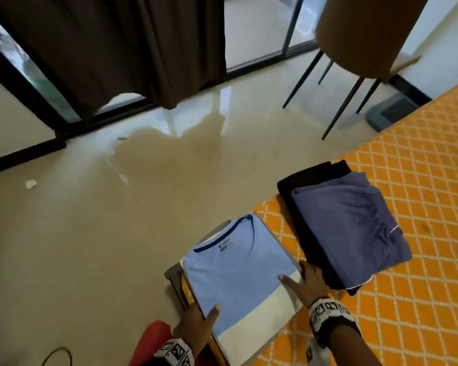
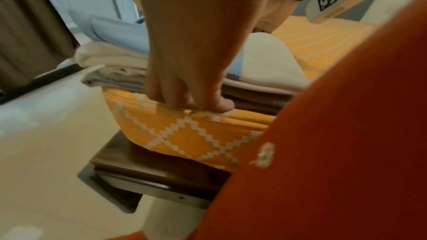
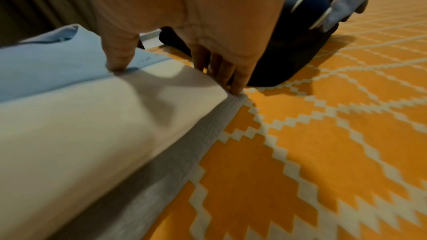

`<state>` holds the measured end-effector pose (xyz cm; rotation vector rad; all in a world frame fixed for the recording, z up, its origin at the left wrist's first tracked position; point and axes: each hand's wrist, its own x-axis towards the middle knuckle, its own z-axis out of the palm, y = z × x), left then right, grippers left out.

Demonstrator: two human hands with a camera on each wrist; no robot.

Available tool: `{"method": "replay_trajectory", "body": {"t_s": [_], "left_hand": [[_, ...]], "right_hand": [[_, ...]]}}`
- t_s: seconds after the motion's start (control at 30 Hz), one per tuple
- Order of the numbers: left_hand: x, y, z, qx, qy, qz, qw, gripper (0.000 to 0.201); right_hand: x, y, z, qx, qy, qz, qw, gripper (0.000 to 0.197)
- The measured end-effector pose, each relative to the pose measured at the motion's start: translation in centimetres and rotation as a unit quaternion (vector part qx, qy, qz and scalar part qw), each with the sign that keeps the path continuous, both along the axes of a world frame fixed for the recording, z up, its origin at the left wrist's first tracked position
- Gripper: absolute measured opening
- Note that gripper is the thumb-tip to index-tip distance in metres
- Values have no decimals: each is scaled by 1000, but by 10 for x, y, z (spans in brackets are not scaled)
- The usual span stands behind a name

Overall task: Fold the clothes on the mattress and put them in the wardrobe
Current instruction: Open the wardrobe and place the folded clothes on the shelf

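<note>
I stand at the corner of a mattress in an orange cover with a white diamond lattice (image 1: 418, 180), which sits on a dark wooden bed frame (image 2: 148, 169) above a glossy cream tiled floor (image 1: 90, 233). Across the floor a brown curtain (image 1: 117, 48) hangs over dark-framed glass doors, and a tan chair on thin dark legs (image 1: 365, 35) stands near the mattress's far edge. A folded slate-blue garment with thin white piping (image 1: 354, 228) lies on a folded black garment (image 1: 302, 186), just beside my stack and close against my right knuckles. My stack sits at the very corner: a folded light-blue T-shirt with a white lower band (image 1: 238, 270) on top of grey and white folded layers (image 2: 115, 78). Its navy-trimmed collar points away from me toward the floor, the white band toward me, so its long axis runs from me outward. My left hand (image 1: 196, 328) grips the stack's left edge, thumb on top, fingers curled under against the mattress. My right hand (image 1: 307, 283) grips the right edge, thumb pressing the top, fingers tucked down beside it.
</note>
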<state>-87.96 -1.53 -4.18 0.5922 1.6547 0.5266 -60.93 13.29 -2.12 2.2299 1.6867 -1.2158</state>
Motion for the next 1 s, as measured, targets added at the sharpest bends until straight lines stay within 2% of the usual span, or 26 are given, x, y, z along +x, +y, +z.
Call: {"method": "replay_trajectory", "body": {"t_s": [0.07, 0.1, 0.17, 0.23, 0.27, 0.4, 0.47, 0.57, 0.63, 0.73, 0.8, 0.87, 0.9, 1.0], "left_hand": [[7, -1, -13, 14, 9, 62, 998, 66], [10, 3, -8, 12, 9, 94, 995, 60], [16, 13, 2, -16, -28, 134, 991, 46], [17, 18, 5, -62, -66, 133, 987, 35], [16, 20, 7, -74, -77, 134, 985, 36], [24, 20, 15, -58, -151, 168, 972, 55], [25, 19, 14, -52, -159, 186, 968, 75], [17, 12, -6, -63, -117, 222, 966, 108], [10, 11, -12, -60, -128, 232, 962, 111], [-1, 20, 15, -36, -184, 215, 959, 84], [-13, 23, 33, -40, -193, 207, 958, 79], [-28, 24, 53, -35, -190, 200, 961, 78], [-35, 25, 69, -29, -189, 192, 962, 71], [-55, 17, 120, -12, -171, 182, 968, 28]], "right_hand": [[-3, 8, -3, 15, 0, -1, 1000, 121], [-3, 11, -5, 9, 14, -7, 1000, 118], [-5, 16, -6, -31, 37, 1, 999, 92], [-7, 18, -10, -69, 36, 12, 997, 81], [-9, 18, -12, -81, 43, 8, 996, 77], [-14, 18, -11, -129, 113, -35, 985, 36], [-15, 15, -8, -146, 151, -73, 975, 36], [-12, 7, -4, -175, 183, -108, 961, 35], [-15, 1, 1, -192, 202, -133, 951, 47], [-15, -11, -5, -191, 245, -140, 940, 84], [-19, -21, -2, -187, 274, -148, 932, 97], [-39, -31, 30, -187, 284, -140, 930, 90], [-48, -35, 47, -186, 282, -132, 932, 87], [-72, -46, 99, -184, 288, -113, 933, 73]]}}
